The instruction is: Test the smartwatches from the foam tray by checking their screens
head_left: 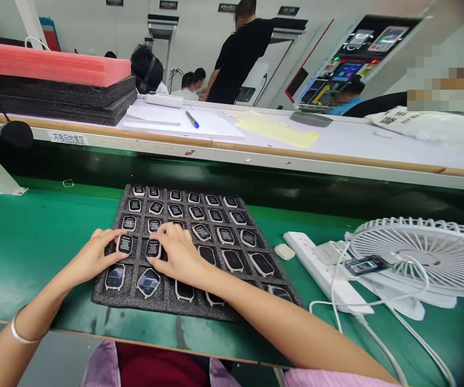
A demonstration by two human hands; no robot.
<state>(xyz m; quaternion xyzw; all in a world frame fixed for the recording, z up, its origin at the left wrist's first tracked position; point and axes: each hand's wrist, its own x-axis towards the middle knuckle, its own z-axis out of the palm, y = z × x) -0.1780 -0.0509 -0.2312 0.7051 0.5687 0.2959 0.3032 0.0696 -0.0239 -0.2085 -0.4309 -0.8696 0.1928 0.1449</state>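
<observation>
At our desk (42, 228), our left hand (94, 252) and right hand (181, 255), fingers parted by a case's span, pinch one watch (125, 244) and a second watch (153, 249) by the rims, both at the left side of the foam tray (130, 293); whether either is lifted, we cannot tell. A light rim grip, we judge, best spares the screens. Around them, more watches (232, 260) sit one to a pocket.

Head-worn camera, looking forward and down, near both hands (88, 255) (181, 257)

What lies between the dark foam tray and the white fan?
In the head view: a small pale piece, a white power strip with an adapter, and white cables.
</observation>
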